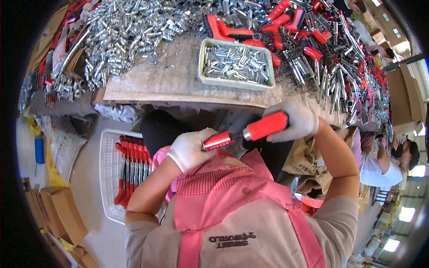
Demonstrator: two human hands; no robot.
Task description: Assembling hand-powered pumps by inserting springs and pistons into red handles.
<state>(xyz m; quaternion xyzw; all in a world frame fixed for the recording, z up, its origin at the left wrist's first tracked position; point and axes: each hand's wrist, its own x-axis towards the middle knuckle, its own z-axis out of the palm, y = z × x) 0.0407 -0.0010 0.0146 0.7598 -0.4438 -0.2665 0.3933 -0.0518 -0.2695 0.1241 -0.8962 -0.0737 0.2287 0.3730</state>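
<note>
Both hands wear white gloves and meet in front of my chest, above the pink checked apron. In my left hand (192, 149) a short red tube (217, 140) is gripped, with a dark coil spring (237, 135) at its right end. My right hand (297, 120) is wrapped round a thicker red handle (267, 125), whose silvery end points at the spring. The handle and tube lie nearly in line; whether the spring touches the handle's end I cannot tell. Just beyond the hands runs the edge of the worktable (152, 87).
A cream tray (237, 85) of metal pins stands on the table. Heaps of metal sleeves (129, 35) and red handles (232, 32) lie around it. By my left knee is a white basket (103, 178) of red-handled tools (134, 165). Another person (382, 167) sits at right.
</note>
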